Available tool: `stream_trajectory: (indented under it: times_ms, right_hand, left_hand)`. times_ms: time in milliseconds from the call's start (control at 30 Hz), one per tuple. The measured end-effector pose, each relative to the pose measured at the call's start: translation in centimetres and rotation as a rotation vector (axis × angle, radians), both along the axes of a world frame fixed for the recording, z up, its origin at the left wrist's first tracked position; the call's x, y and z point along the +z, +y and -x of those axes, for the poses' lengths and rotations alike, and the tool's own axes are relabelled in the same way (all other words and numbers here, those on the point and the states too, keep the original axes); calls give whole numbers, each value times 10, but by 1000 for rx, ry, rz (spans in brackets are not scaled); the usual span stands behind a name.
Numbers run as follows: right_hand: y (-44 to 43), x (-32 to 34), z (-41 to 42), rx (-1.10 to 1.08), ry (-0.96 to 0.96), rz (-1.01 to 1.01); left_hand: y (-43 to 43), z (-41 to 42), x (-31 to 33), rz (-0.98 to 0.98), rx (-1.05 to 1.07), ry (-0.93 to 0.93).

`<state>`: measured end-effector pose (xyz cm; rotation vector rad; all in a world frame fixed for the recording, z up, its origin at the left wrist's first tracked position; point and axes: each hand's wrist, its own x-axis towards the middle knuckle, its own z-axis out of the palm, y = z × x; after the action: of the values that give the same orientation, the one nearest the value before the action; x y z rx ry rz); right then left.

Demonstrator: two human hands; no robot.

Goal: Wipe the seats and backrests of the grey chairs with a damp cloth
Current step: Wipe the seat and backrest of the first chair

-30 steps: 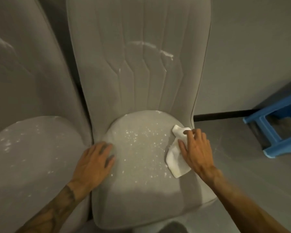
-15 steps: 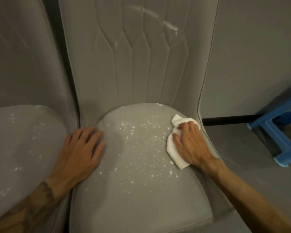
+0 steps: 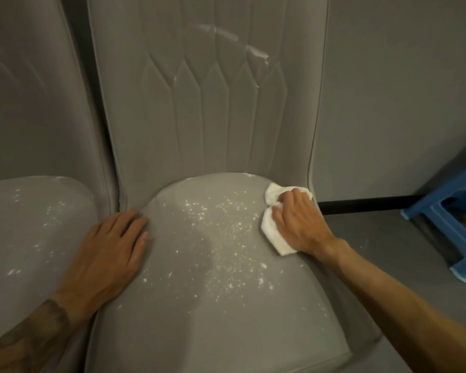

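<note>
Right hand [image 3: 297,222] presses cloth [image 3: 273,232] at seat's [image 3: 213,319] back-right edge, fingers curled on it — left hand [image 3: 111,254] flat, fingers spread, seat's left edge.

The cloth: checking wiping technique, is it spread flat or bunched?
Bunched: the white cloth sits crumpled under the right hand.

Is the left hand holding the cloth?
No, the left hand lies flat on the seat; the right hand presses the cloth.

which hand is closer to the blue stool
Right. The right hand presses the white cloth at the seat's right edge, toward the blue stool; the left hand rests on the seat's far left edge.
</note>
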<state>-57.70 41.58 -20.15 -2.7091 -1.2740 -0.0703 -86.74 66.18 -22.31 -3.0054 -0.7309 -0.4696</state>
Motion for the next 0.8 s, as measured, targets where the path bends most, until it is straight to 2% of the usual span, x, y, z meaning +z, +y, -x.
stream_trajectory:
  times_ms: [33, 100, 233, 267, 400, 467, 600, 667, 733, 800]
  right_hand:
    - [4, 1, -7, -61, 36, 16]
    - [18, 0, -1, -125, -15, 23]
    - [22, -16, 19, 136, -76, -93]
    - [19, -12, 12, 151, -77, -67]
    - [30, 1, -11, -129, -99, 53]
    - [47, 1, 2, -68, -174, 169]
    - [41, -4, 10, 179, -211, 147]
    - [32, 2, -10, 131, -211, 169]
    - [33, 5, -16, -30, -174, 201]
    - [49, 3, -6, -63, -209, 176]
  left_hand:
    - [-1, 1, 0, -6, 3, -6]
    - [-1, 0, 1, -10, 1, -9]
    - [-1, -2, 2, -6, -8, -8]
    - [-1, -2, 1, -10, -9, -10]
    - [0, -1, 0, -14, -11, -27]
    - [-1, -1, 1, -16, -14, -26]
    - [-1, -2, 2, -13, -22, -28]
    - [-1, -1, 2, -9, -22, -26]
    - [-1, -1, 1, 2, -16, -29]
    - [-2, -1, 1, 6, -14, -31]
